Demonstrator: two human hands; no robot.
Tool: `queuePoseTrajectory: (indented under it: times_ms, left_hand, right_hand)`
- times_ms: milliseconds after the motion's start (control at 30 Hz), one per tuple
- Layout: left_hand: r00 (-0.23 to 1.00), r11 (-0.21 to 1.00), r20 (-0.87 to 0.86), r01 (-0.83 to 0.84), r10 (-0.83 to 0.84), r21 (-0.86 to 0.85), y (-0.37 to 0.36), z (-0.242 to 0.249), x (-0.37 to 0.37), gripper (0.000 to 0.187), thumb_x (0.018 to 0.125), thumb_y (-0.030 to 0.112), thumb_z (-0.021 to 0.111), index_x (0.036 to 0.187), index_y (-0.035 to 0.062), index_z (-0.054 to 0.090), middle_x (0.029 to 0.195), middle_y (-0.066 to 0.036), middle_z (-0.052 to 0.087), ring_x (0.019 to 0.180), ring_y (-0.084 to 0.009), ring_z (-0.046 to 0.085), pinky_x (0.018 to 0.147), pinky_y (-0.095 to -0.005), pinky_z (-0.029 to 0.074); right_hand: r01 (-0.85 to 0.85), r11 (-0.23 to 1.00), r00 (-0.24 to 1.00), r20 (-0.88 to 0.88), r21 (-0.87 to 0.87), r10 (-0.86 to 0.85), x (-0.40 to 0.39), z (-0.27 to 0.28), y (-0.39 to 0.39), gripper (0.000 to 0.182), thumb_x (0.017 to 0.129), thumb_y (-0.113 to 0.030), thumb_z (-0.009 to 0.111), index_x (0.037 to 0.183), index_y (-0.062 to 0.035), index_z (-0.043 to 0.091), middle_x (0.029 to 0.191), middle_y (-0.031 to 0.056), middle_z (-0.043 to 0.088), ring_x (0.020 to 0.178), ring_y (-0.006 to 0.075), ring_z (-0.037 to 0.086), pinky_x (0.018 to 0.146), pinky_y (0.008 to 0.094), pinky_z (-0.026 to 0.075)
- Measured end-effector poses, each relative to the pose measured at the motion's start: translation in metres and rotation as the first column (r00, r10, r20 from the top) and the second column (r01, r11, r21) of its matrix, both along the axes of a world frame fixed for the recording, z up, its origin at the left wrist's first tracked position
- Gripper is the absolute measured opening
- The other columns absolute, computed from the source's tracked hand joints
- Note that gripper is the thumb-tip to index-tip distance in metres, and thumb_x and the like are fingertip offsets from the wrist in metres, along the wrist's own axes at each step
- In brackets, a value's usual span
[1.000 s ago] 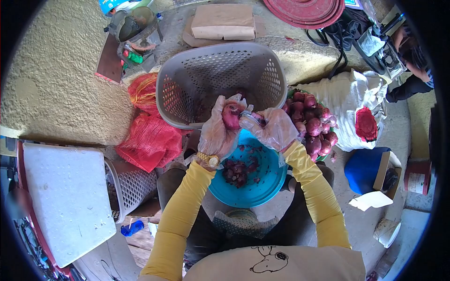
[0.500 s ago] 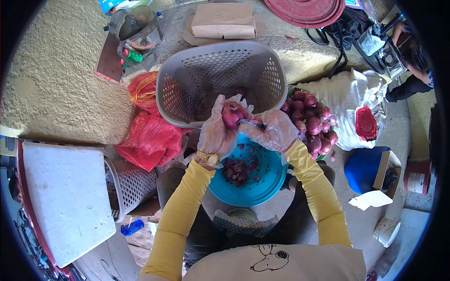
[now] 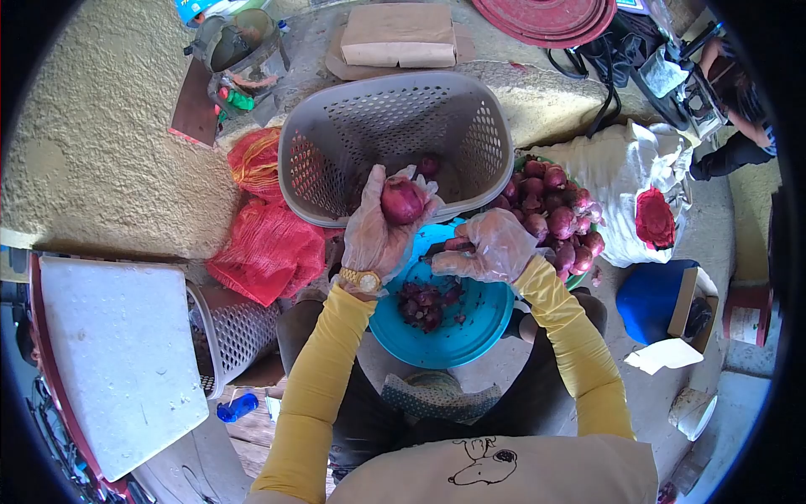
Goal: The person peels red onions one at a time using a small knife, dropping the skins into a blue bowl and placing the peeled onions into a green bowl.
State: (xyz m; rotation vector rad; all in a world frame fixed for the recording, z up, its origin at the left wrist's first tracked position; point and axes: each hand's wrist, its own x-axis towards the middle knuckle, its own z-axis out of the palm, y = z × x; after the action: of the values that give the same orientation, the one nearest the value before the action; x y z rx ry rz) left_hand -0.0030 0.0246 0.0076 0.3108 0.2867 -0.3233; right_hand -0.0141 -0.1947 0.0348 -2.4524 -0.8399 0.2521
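Note:
My left hand [image 3: 374,231], in a clear plastic glove, holds a smooth red onion [image 3: 403,202] over the near rim of the grey perforated basket [image 3: 290,151]. Another red onion [image 3: 428,165] lies inside that basket. My right hand [image 3: 494,245], gloved too, is apart from the onion, its fingers bent together above a turquoise basin [image 3: 483,323]. Something small and dark shows at its fingertips; I cannot make out what it is. Loose onion skins [image 3: 424,307] lie in the basin. To the right is a heap of red onions [image 3: 561,223].
A white sack [image 3: 617,189] lies right of the heap, with a blue container [image 3: 651,307] below it. Red mesh bags [image 3: 269,252] sit left of the basket. A white foam board [image 3: 117,353] and a second basket [image 3: 239,332] are at left. Another person [image 3: 743,101] is at upper right.
My right hand has drawn away from the onion, down and to the right. In my left hand the onion now sits turned and more exposed, slightly further left. An onion shows more clearly in the basket.

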Motion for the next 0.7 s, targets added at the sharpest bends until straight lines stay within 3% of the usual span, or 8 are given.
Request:
queuePoseTrajectory:
  times_ms: [67, 100, 167, 300, 433, 500, 633, 700]
  left_hand:
    - [1.000, 0.999, 0.004, 0.013, -0.013, -0.033, 0.002, -0.005, -0.001, 0.048, 0.106, 0.040, 0.058, 0.128, -0.0029, 0.055, 0.126, -0.021, 0.059, 0.121, -0.0370, 0.059, 0.107, -0.0569, 0.050]
    - [1.000, 0.999, 0.004, 0.013, -0.013, -0.037, 0.000, -0.003, -0.002, 0.048, 0.106, 0.040, 0.058, 0.128, -0.0029, 0.055, 0.126, -0.021, 0.059, 0.121, -0.0370, 0.059, 0.107, -0.0569, 0.050]
    - [0.998, 0.998, -0.027, 0.059, -0.059, 0.002, -0.004, 0.003, -0.005, 0.049, 0.107, 0.042, 0.054, 0.127, -0.0023, 0.056, 0.120, -0.019, 0.063, 0.116, -0.0334, 0.063, 0.100, -0.0524, 0.056]
    - [0.998, 0.998, -0.016, 0.056, -0.055, 0.036, -0.012, 0.001, -0.005, 0.049, 0.108, 0.042, 0.053, 0.125, -0.0032, 0.056, 0.117, -0.019, 0.064, 0.114, -0.0324, 0.063, 0.099, -0.0500, 0.057]
    - [0.997, 0.997, -0.010, 0.072, -0.072, -0.029, -0.016, 0.000, -0.003, 0.047, 0.107, 0.041, 0.055, 0.119, -0.0034, 0.058, 0.107, -0.019, 0.066, 0.106, -0.0319, 0.064, 0.097, -0.0461, 0.057]
    - [0.997, 0.992, -0.034, 0.070, -0.074, -0.104, -0.016, -0.003, -0.004, 0.046, 0.106, 0.041, 0.058, 0.118, -0.0034, 0.060, 0.105, -0.019, 0.067, 0.104, -0.0326, 0.065, 0.096, -0.0457, 0.057]
    - [0.995, 0.995, 0.031, 0.095, -0.095, -0.023, -0.016, -0.003, -0.004, 0.046, 0.107, 0.042, 0.054, 0.117, -0.0033, 0.057, 0.104, -0.018, 0.065, 0.102, -0.0306, 0.064, 0.094, -0.0439, 0.058]
    - [0.997, 0.997, 0.006, 0.081, -0.081, -0.012, -0.019, -0.002, -0.003, 0.046, 0.109, 0.042, 0.050, 0.117, -0.0030, 0.055, 0.102, -0.017, 0.064, 0.101, -0.0290, 0.064, 0.091, -0.0426, 0.059]
  right_hand:
    - [0.106, 0.967, 0.985, 0.112, 0.230, -0.134, -0.004, -0.008, -0.001, 0.057, 0.076, -0.055, 0.086, 0.077, -0.0002, 0.072, 0.064, 0.0168, 0.065, 0.058, 0.0343, 0.064, 0.057, 0.0402, 0.052]
    - [0.105, 0.968, 0.985, 0.112, 0.227, -0.133, -0.003, -0.006, 0.001, 0.057, 0.076, -0.055, 0.086, 0.077, -0.0002, 0.072, 0.064, 0.0168, 0.065, 0.058, 0.0343, 0.064, 0.057, 0.0402, 0.052]
    - [0.325, 0.895, 0.936, 0.029, 0.304, -0.350, -0.003, -0.003, 0.007, 0.061, 0.073, -0.060, 0.086, 0.080, -0.0007, 0.072, 0.068, 0.0158, 0.067, 0.061, 0.0325, 0.065, 0.059, 0.0392, 0.052]
    - [0.309, 0.932, 0.927, 0.159, 0.187, -0.339, 0.006, -0.002, 0.010, 0.060, 0.074, -0.060, 0.085, 0.083, -0.0018, 0.074, 0.068, 0.0144, 0.067, 0.061, 0.0325, 0.065, 0.059, 0.0397, 0.052]
    - [0.297, 0.944, 0.939, 0.138, 0.143, -0.316, 0.007, 0.006, 0.013, 0.060, 0.074, -0.060, 0.085, 0.082, -0.0024, 0.074, 0.066, 0.0145, 0.067, 0.060, 0.0332, 0.065, 0.059, 0.0401, 0.053]
    - [0.278, 0.941, 0.929, 0.194, 0.194, -0.314, 0.006, -0.002, 0.013, 0.068, 0.074, -0.076, 0.075, 0.077, -0.0087, 0.071, 0.064, 0.0164, 0.066, 0.066, 0.0366, 0.069, 0.060, 0.0458, 0.054]
    - [0.283, 0.938, 0.930, 0.180, 0.201, -0.319, 0.007, -0.003, 0.013, 0.066, 0.077, -0.075, 0.073, 0.077, -0.0094, 0.072, 0.064, 0.0161, 0.066, 0.066, 0.0365, 0.069, 0.060, 0.0459, 0.054]
    - [0.270, 0.945, 0.934, 0.188, 0.187, -0.304, 0.008, -0.005, 0.013, 0.058, 0.077, -0.060, 0.083, 0.082, -0.0032, 0.076, 0.066, 0.0150, 0.067, 0.061, 0.0342, 0.066, 0.058, 0.0411, 0.052]
